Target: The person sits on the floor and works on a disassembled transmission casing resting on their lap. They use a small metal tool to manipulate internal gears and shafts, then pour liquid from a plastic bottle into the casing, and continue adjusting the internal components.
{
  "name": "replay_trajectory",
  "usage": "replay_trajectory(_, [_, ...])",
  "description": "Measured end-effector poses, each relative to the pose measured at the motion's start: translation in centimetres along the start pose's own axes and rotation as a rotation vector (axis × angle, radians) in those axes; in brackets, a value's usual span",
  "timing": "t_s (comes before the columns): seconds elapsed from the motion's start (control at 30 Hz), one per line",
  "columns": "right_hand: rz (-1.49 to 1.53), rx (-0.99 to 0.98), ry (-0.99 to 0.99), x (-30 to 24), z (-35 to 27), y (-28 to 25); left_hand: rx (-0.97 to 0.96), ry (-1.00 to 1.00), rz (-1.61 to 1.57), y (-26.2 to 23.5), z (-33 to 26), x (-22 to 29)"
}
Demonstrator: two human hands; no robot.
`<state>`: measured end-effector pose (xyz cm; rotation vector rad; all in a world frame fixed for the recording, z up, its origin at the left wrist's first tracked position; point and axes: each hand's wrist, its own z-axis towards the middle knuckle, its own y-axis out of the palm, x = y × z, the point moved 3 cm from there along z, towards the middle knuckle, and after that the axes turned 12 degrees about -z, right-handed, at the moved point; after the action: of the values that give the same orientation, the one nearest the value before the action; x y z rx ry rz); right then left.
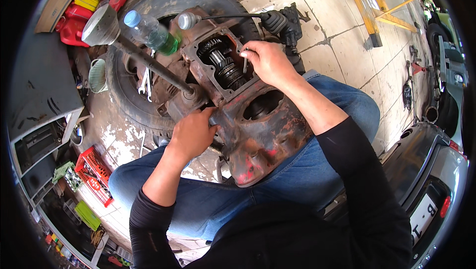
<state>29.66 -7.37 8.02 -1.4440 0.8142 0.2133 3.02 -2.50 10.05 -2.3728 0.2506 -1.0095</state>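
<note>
- Rusty cast gearbox (258, 135) on the lap, far end propped on a tyre (163, 1); open top window shows the gears (225, 65).
- Left hand (193, 132) closed around the housing's near-left edge, just below the shaft (148, 63) flange; steadying, no tool in it.
- Right hand (267, 60) at the window's right rim, fingers pinched narrow on a small light pin (245, 63); lower end hidden, so can't tell if it's seated.
- Likely step: fitting that pin at the window edge. Best to keep it square to the hole, start by fingers only, no forcing against the rust.
- Worth keeping the left-hand brace firm so the case doesn't roll on the knees.
- Risk: dropping the pin into the gears; better to keep the pinch until it bites.
- Beyond: green bottle (151, 33) lying on the case, wrenches (145, 83) inside the tyre rim, black lever boot (282, 23) on tiled floor, red crate (94, 172) at left.
</note>
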Motion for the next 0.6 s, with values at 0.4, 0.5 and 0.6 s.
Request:
replay_trajectory(0.4, [0.157, 0.176, -0.094, -1.3, -0.3, -0.1, -0.020, -0.013, 0.087, -0.6, 0.0, 0.6])
replay_trajectory(0.5, [0.155, 0.162, -0.010, -1.5, 0.3, -0.5, -0.020, 0.001, 0.113, -1.1, -0.2, 0.7])
replay_trajectory(0.6, [0.074, 0.145, -0.016, -1.6, 0.1, -1.4, -0.009, 0.001, 0.120, -1.1, -0.2, 0.3])
